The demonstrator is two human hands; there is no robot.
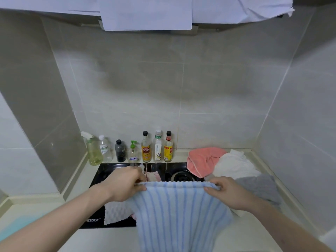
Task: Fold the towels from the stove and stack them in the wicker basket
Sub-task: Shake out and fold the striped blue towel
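While my left hand [125,182] and right hand [230,192] each pinch a top corner of the striped towel [178,215], closed on its hem above the stove [163,170], it hangs limp, light, soft; corners seem the best hold.

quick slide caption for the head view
Both hands, left and right, hold a blue striped towel by its top corners above the stove.

Stove layout.
Black glass stove [101,171] lies before a row of bottles [146,148]; crumpled pink towel [203,160] rests right, blue-striped terry towel [178,213] hangs nearest.
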